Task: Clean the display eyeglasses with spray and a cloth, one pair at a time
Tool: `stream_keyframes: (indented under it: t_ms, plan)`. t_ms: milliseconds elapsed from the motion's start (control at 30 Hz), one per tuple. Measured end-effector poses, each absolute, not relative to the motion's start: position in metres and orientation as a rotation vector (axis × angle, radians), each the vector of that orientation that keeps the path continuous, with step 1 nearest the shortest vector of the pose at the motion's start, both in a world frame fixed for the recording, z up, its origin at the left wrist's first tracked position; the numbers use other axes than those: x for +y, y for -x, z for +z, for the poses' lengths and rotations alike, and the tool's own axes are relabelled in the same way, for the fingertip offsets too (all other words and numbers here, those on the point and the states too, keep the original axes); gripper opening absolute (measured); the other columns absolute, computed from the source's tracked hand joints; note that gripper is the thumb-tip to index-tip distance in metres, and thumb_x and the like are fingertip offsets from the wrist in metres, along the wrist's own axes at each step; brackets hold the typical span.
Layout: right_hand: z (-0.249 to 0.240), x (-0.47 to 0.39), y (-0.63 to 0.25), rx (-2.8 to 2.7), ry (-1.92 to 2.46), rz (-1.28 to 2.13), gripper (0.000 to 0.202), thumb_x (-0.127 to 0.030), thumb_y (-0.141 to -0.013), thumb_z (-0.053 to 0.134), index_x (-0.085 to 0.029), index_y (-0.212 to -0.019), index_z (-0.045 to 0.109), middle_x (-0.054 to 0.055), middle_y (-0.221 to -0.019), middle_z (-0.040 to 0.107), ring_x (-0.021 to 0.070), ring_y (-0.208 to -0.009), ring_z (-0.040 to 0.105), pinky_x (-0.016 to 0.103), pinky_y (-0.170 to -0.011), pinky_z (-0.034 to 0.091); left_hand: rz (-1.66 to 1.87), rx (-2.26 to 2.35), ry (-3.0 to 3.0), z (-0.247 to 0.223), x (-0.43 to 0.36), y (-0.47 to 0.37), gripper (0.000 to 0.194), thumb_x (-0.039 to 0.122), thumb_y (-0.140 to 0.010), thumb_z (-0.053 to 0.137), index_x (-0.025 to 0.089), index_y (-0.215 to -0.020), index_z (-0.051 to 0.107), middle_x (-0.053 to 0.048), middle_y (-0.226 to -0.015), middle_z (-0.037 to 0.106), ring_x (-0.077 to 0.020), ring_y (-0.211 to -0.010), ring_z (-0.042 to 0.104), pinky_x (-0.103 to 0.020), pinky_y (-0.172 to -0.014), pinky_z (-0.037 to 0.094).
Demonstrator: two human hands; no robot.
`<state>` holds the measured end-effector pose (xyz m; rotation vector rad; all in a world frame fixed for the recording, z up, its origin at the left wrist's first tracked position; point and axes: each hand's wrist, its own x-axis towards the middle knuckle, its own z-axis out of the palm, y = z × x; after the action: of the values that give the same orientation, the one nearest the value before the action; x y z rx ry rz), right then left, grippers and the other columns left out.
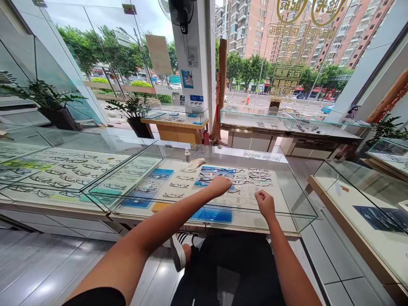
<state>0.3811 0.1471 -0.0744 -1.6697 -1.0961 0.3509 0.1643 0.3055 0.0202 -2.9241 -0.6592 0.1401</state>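
Left hand (222, 185) and right hand (264, 201) at glass display case (248, 222)
Hands curled; whether pinching anything, cannot tell. Eyeglass frames (206, 178) lie over blue sheet (204, 170) inside case, nearest the left hand.

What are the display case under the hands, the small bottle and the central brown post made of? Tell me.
Display case: glossy glass panes, transparent and reflecting. Small bottle: probably plastic, by its nozzled top; finish unclear. Central brown post: likely smooth wood, by its flared, rootlike base.
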Motion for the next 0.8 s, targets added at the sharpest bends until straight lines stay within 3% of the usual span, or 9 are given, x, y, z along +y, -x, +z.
stream_keyframes:
  t_ms: [433,633,700,800]
  plan:
    - [-0.074,0.147,-0.379,-1.084,1.666,0.326,0.045,-0.062,-0.088,0.056,-0.023,-0.067,0.057,-0.007,-0.052,0.036,0.0141,-0.055,0.031,0.027,-0.057,0.03,0.114,-0.705,2.959,0.018,0.302,-0.17,0.017,0.015,-0.096,0.061,0.011,-0.097,0.078,-0.019,-0.1,0.077,-0.0296,-0.09,0.075,-0.036,-0.076,0.053]
    - [-0.072,0.146,-0.377,-1.069,1.667,0.334,0.044,-0.061,-0.088,0.058,-0.023,-0.067,0.056,-0.007,-0.051,0.033,0.0139,-0.055,0.03,0.027,-0.057,0.031,-0.024,-0.732,2.993,0.034,0.265,-0.137,0.026,0.028,-0.099,0.061,0.016,-0.121,0.07,-0.016,-0.116,0.074,-0.0287,-0.102,0.073,-0.033,-0.076,0.051]
    - [-0.072,0.146,-0.377,-1.06,1.665,0.336,0.043,-0.06,-0.088,0.058,-0.023,-0.067,0.056,-0.008,-0.052,0.032,0.014,-0.055,0.029,0.028,-0.057,0.03,-0.08,-0.7,3.151,0.032,0.238,-0.101,0.022,0.033,-0.099,0.062,0.02,-0.114,0.072,-0.011,-0.112,0.076,-0.0259,-0.1,0.073,-0.031,-0.075,0.05]
    - [-0.072,0.146,-0.375,-1.051,1.66,0.345,0.042,-0.06,-0.089,0.058,-0.023,-0.068,0.057,-0.008,-0.053,0.032,0.0142,-0.056,0.028,0.028,-0.058,0.03,0.233,-0.758,3.372,0.016,0.191,-0.037,0.009,0.033,-0.092,0.072,0.025,-0.093,0.076,-0.002,-0.094,0.077,-0.0197,-0.084,0.073,-0.027,-0.069,0.049]
